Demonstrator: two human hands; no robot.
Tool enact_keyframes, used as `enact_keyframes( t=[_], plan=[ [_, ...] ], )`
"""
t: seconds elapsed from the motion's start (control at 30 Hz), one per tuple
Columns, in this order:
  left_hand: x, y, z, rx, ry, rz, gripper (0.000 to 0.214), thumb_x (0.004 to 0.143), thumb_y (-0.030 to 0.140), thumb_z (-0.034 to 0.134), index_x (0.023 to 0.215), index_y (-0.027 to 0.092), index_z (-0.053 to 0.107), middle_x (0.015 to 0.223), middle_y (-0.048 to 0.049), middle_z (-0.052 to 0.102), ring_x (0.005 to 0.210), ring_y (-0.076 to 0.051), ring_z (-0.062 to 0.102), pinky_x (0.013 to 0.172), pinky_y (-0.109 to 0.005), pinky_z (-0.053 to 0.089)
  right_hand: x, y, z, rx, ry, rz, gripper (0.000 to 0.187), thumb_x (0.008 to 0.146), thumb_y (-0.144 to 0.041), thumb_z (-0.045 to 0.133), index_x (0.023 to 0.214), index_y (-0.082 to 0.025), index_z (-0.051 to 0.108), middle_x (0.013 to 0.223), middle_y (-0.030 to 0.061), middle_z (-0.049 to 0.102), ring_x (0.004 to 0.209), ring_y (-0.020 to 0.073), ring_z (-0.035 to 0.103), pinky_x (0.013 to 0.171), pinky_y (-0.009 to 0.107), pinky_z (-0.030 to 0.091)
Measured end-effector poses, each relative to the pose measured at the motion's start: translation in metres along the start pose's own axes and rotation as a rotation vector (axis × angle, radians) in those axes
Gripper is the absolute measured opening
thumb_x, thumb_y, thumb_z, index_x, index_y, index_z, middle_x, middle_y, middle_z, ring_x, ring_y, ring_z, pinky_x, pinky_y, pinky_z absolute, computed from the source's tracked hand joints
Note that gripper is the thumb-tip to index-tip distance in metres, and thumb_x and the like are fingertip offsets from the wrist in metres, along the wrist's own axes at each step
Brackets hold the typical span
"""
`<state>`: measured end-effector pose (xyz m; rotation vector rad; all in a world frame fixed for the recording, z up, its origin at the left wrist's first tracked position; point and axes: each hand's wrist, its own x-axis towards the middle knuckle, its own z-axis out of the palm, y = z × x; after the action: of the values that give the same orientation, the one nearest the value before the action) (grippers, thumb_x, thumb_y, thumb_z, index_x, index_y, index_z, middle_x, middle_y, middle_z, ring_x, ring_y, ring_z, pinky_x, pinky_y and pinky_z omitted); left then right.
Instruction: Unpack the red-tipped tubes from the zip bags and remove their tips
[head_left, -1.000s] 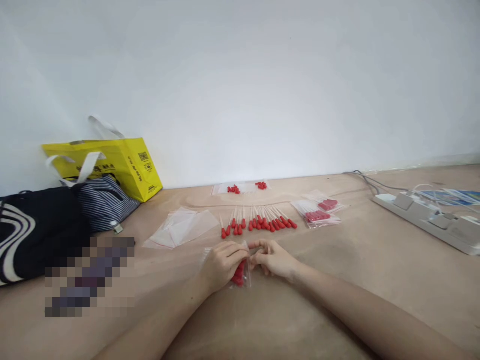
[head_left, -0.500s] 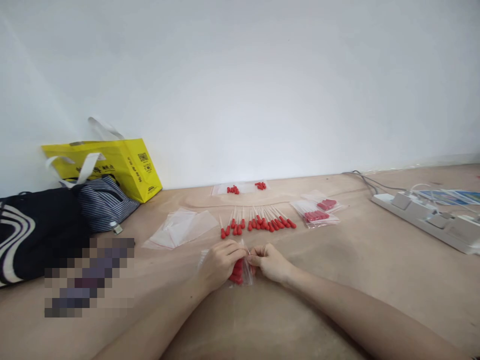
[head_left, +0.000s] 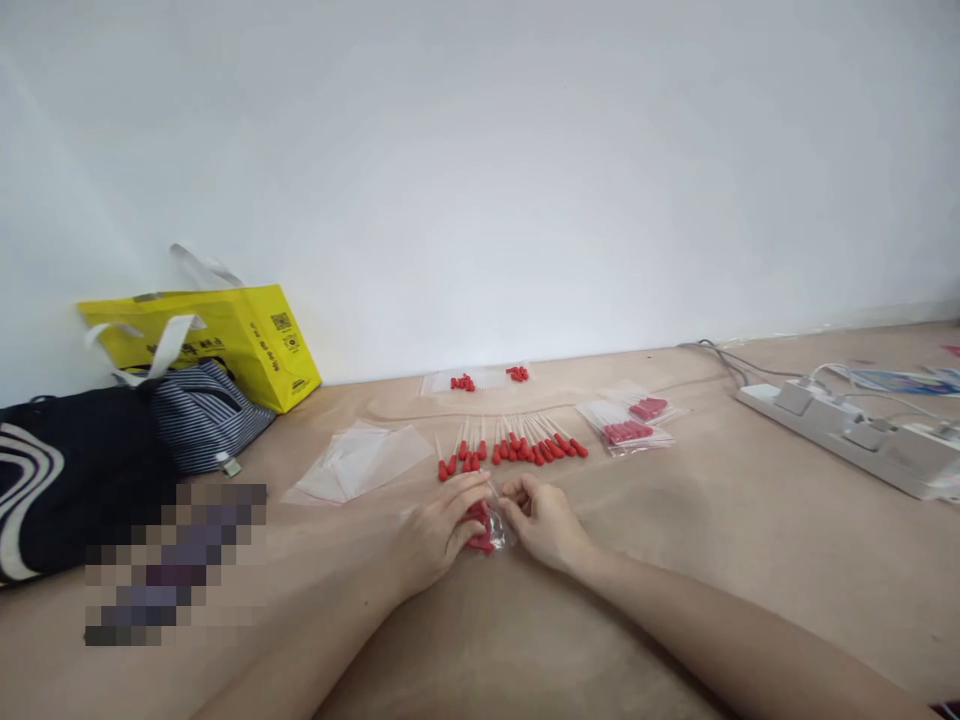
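Observation:
Close in front of me lies a clear zip bag [head_left: 496,535] with several red-bulbed droppers [head_left: 478,530] inside. My left hand [head_left: 441,530] rests over it from the left, thumb and fingers round the red bulbs. From the right, my right hand [head_left: 541,518] pinches the bag's edge, fingertips curled in. Part of the bag and the stems are hidden under my left hand. Just beyond my hands, loose droppers [head_left: 517,446] lie in a row, clear stems pointing away and red bulbs towards me.
Flat clear bags [head_left: 360,462] lie on the left. Filled dropper bags [head_left: 628,432] lie to the right, and another bag with red bulbs [head_left: 463,383] is by the wall. A power strip [head_left: 847,435] stands far right; a yellow bag [head_left: 277,345] and dark bag [head_left: 90,480] stand left.
My left thumb has shifted over the red bulbs, and more of them show. My right fingers have moved slightly along the bag's edge. The view has tilted a little.

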<state>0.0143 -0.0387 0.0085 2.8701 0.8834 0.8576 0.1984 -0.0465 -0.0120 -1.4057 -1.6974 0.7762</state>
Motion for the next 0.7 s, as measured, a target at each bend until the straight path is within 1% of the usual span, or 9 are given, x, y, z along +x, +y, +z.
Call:
enact_keyframes(
  t=[0.07,0.1,0.13,0.2,0.27,0.37,0.5,0.6,0.7],
  plan=[
    [-0.004,0.000,-0.001,-0.037,-0.091,-0.108,0.052,0.081,0.032,0.047,0.128,0.019,0.028,0.127,-0.0118,0.043,0.118,-0.021,0.039,0.096,-0.040,0.037,-0.003,0.004,-0.003,-0.053,0.025,-0.149,0.015,0.071,-0.021,0.054,0.084,-0.017,0.055,0.072,0.0004,0.056,0.064,0.0120,0.049,0.058,0.023,0.036],
    [-0.006,0.001,-0.001,-0.053,-0.135,-0.149,0.060,0.080,0.035,0.048,0.131,0.019,0.021,0.130,-0.0129,0.040,0.120,-0.022,0.037,0.097,-0.042,0.035,-0.004,0.005,-0.006,-0.106,0.026,-0.240,0.015,0.070,-0.020,0.056,0.085,-0.017,0.055,0.077,0.0015,0.056,0.070,0.0131,0.049,0.062,0.024,0.037],
    [-0.007,0.001,-0.001,-0.068,-0.173,-0.181,0.065,0.079,0.037,0.049,0.133,0.019,0.017,0.132,-0.0133,0.037,0.121,-0.023,0.035,0.098,-0.044,0.034,-0.004,0.005,-0.008,-0.167,0.012,-0.333,0.012,0.070,-0.018,0.057,0.082,-0.018,0.057,0.080,0.0021,0.055,0.075,0.0140,0.048,0.067,0.026,0.037],
    [-0.009,0.001,-0.002,-0.097,-0.225,-0.225,0.066,0.079,0.039,0.048,0.133,0.020,0.014,0.134,-0.0128,0.034,0.123,-0.024,0.033,0.099,-0.045,0.032,-0.003,0.006,-0.012,-0.275,-0.058,-0.491,0.008,0.072,-0.018,0.056,0.078,-0.020,0.061,0.082,0.0021,0.055,0.080,0.0152,0.045,0.074,0.030,0.034],
    [-0.009,0.002,-0.003,-0.123,-0.252,-0.249,0.066,0.079,0.038,0.048,0.134,0.021,0.014,0.135,-0.0121,0.033,0.123,-0.024,0.032,0.099,-0.045,0.031,-0.001,0.005,-0.015,-0.351,-0.129,-0.572,0.011,0.076,-0.021,0.055,0.080,-0.023,0.064,0.082,0.0015,0.057,0.081,0.0156,0.044,0.077,0.032,0.031],
    [-0.008,0.003,-0.003,-0.141,-0.269,-0.259,0.066,0.079,0.038,0.049,0.133,0.021,0.015,0.135,-0.0116,0.033,0.123,-0.024,0.033,0.099,-0.044,0.031,0.002,0.002,-0.018,-0.431,-0.190,-0.614,0.015,0.080,-0.025,0.051,0.086,-0.026,0.065,0.089,0.0015,0.059,0.084,0.0166,0.043,0.079,0.035,0.027],
    [-0.006,0.004,-0.003,-0.150,-0.244,-0.230,0.065,0.079,0.036,0.050,0.133,0.022,0.016,0.134,-0.0121,0.035,0.121,-0.025,0.034,0.098,-0.046,0.032,0.004,0.000,-0.021,-0.469,-0.232,-0.617,0.025,0.081,-0.021,0.048,0.100,-0.028,0.061,0.101,0.0014,0.060,0.091,0.0178,0.044,0.081,0.036,0.024],
    [-0.006,0.003,-0.002,-0.152,-0.234,-0.212,0.066,0.079,0.036,0.050,0.133,0.022,0.016,0.133,-0.0128,0.035,0.121,-0.025,0.035,0.097,-0.046,0.033,0.006,0.000,-0.022,-0.447,-0.240,-0.578,0.021,0.082,-0.032,0.048,0.097,-0.028,0.062,0.100,0.0008,0.063,0.092,0.0185,0.045,0.081,0.037,0.023],
    [-0.007,0.002,-0.001,-0.152,-0.229,-0.209,0.066,0.078,0.037,0.050,0.133,0.021,0.017,0.133,-0.0129,0.036,0.121,-0.025,0.035,0.097,-0.045,0.033,0.008,0.000,-0.022,-0.424,-0.231,-0.573,0.023,0.081,-0.041,0.050,0.094,-0.027,0.062,0.099,0.0008,0.064,0.093,0.0186,0.045,0.081,0.036,0.023]
  ],
)
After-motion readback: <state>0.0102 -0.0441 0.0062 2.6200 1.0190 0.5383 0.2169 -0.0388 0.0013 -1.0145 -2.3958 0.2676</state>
